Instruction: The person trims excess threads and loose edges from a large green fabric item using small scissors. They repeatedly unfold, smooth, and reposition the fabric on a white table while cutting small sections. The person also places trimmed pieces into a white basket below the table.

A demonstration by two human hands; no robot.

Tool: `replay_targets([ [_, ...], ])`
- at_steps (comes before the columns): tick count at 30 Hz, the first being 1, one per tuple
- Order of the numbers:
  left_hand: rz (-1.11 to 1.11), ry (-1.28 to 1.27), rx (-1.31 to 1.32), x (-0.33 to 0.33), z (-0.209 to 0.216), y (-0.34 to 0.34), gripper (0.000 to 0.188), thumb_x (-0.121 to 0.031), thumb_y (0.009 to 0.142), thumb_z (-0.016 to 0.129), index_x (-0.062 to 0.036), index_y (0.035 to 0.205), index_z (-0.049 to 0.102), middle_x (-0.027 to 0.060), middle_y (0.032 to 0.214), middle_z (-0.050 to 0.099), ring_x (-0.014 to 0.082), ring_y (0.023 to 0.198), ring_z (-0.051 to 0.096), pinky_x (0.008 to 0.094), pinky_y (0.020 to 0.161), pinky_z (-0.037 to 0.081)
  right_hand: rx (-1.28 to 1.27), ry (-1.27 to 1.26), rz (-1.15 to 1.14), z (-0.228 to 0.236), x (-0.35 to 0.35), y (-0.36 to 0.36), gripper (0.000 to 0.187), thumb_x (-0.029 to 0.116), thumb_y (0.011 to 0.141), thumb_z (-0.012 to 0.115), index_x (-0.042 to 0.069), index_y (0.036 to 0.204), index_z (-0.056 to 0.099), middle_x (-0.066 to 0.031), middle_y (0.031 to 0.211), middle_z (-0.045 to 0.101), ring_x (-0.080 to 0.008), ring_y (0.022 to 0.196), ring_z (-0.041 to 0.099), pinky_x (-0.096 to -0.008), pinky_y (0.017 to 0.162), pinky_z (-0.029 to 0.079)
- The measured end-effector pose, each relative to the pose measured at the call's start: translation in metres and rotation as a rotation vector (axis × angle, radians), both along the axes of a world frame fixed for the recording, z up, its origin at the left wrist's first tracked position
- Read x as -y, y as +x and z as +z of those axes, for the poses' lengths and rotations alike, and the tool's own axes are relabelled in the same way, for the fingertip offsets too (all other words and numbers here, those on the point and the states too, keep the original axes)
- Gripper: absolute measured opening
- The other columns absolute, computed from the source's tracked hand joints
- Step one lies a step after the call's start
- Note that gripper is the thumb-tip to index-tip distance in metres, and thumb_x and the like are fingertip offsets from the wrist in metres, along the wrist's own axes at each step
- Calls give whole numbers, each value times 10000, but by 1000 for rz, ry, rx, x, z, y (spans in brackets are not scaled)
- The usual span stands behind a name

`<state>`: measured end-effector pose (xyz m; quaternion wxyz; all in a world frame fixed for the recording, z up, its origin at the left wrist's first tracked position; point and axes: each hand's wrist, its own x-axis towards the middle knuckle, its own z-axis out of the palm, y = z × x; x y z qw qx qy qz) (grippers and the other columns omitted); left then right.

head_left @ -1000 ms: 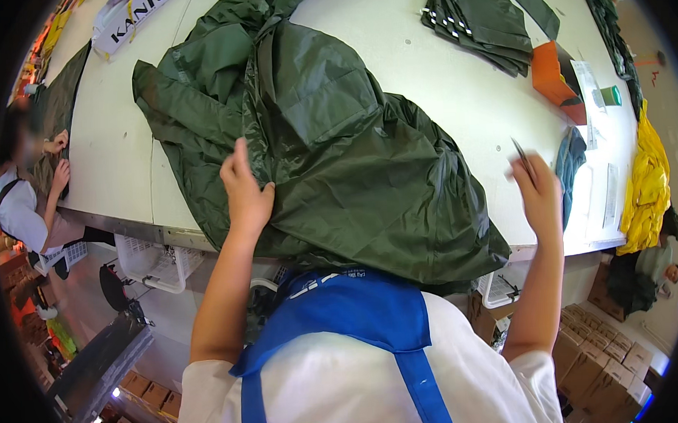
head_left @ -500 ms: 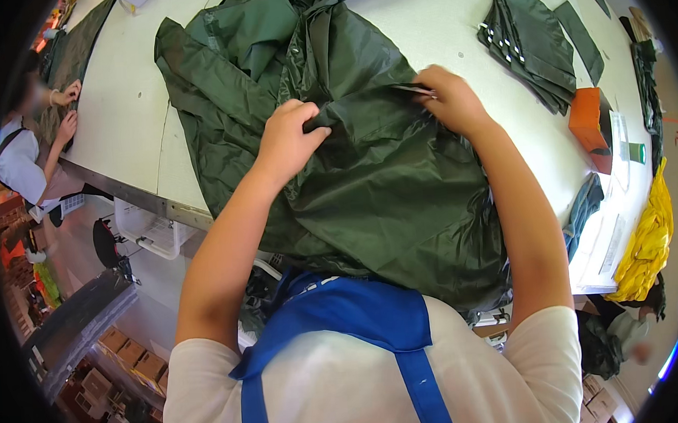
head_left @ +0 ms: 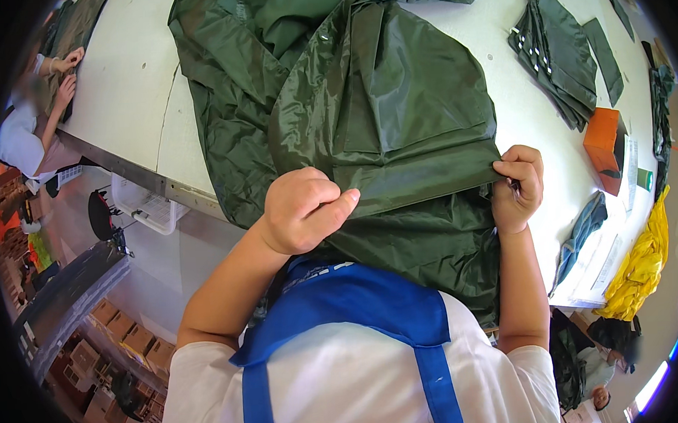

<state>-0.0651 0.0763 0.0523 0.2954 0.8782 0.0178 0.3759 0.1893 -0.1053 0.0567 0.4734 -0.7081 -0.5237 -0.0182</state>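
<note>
A large dark green raincoat-like garment (head_left: 379,96) lies spread over the white table (head_left: 122,92), its near part hanging off the front edge. My left hand (head_left: 305,209) pinches the folded hem of the garment at its left end. My right hand (head_left: 518,187) grips the same hem at its right end, fingers curled around the fabric. Between the two hands the hem is pulled straight and lifted toward me. I wear a white shirt and a blue apron.
A stack of folded green pieces (head_left: 555,58) lies at the table's far right, next to an orange box (head_left: 604,143). Yellow fabric (head_left: 644,262) and a blue-green cloth (head_left: 582,231) hang at the right edge. Another person (head_left: 36,111) works at the left. Cardboard boxes (head_left: 114,342) sit on the floor.
Both hands moved from flat on the garment to gripping its hem, and pulled the fabric back toward me, folding it over. The view has shifted nearer the table.
</note>
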Motion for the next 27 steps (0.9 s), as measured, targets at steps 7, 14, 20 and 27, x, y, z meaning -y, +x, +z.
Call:
replay_targets([
  [7, 76, 79, -730, -33, 5, -32, 229, 43, 511, 613, -62, 693, 521, 84, 786, 508, 294, 771, 518, 382, 655, 437, -42, -222, 224, 30, -5, -18, 473, -180, 681, 520, 28, 1090, 636, -181, 1086, 605, -263, 856, 621, -310, 692, 508],
  [14, 4, 56, -1065, -51, 26, -28, 216, 55, 644, 564, -52, 826, 608, 74, 853, 561, 288, 829, 564, 384, 713, 471, -514, -852, -354, -59, -10, 37, 677, 527, 776, 667, -71, 1087, 600, -233, 972, 647, -291, 922, 633, -361, 812, 471],
  [20, -91, 270, -688, -9, 25, 94, 505, -365, 877, 568, -88, 1292, 491, 157, 1300, 512, 332, 1202, 478, 434, 1013, 355, -527, -584, -359, -33, -21, 65, 351, 302, 776, 685, -12, 930, 666, -110, 768, 663, -202, 722, 607, -337, 701, 470],
  [27, -256, -820, -527, 1, 23, 129, 625, -409, 861, 628, -39, 1332, 450, 145, 1321, 505, 263, 1225, 470, 367, 1004, 372, -243, -172, -258, 86, -6, 12, 247, 83, 806, 685, 42, 1047, 644, -84, 896, 656, -119, 736, 592, -260, 684, 476],
])
